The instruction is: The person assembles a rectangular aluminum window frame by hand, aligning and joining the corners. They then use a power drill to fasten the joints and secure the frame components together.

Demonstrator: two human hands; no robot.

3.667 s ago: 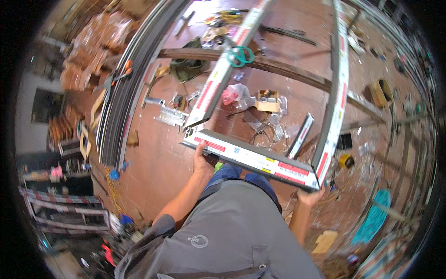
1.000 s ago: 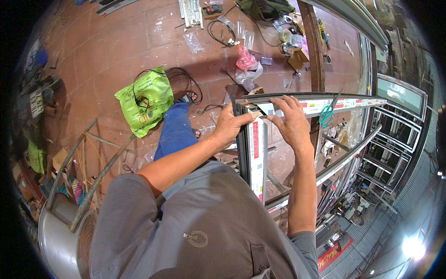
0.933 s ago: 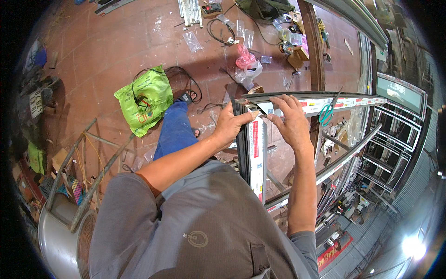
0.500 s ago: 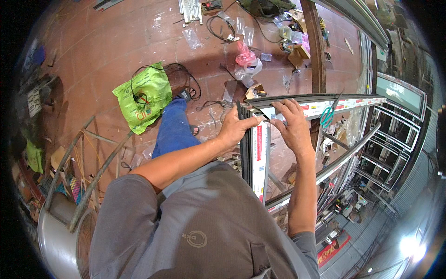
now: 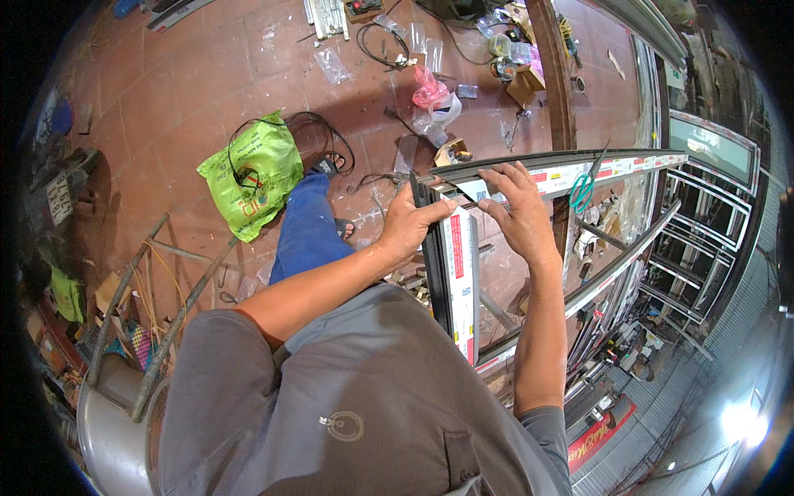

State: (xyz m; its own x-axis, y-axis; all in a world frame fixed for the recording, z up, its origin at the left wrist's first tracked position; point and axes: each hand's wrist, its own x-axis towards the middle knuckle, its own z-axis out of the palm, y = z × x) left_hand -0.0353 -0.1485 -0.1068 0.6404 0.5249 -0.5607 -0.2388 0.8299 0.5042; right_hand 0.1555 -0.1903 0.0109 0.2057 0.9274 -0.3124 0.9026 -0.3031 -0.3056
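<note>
A dark metal frame [image 5: 465,289], with white and red printed film on its faces, stands in front of me. My left hand [image 5: 411,221] is closed round its near left corner, the thumb lying across the top of the joint. Just right of that corner, my right hand [image 5: 523,217] curls its fingers over the long bar [image 5: 637,172], the thumb on the bar's near side. A thin dark strip [image 5: 461,193] runs from the corner to the right thumb; whether it is a separate piece I cannot tell. Teal-handled scissors [image 5: 582,192] rest on the long bar.
Left of my leg lies a green bag [image 5: 255,178] with a black cable. Plastic bags [image 5: 430,89], a small cardboard box [image 5: 452,152] and scraps litter the tiled floor. A brown post [image 5: 552,74] rises beyond the frame. More frames [image 5: 703,207] stand at right; a metal drum [image 5: 116,438] is lower left.
The frame's corner and my left hand have shifted slightly left and away from me. The dark strip by my right thumb shows more plainly. Both hands stay at the corner.
</note>
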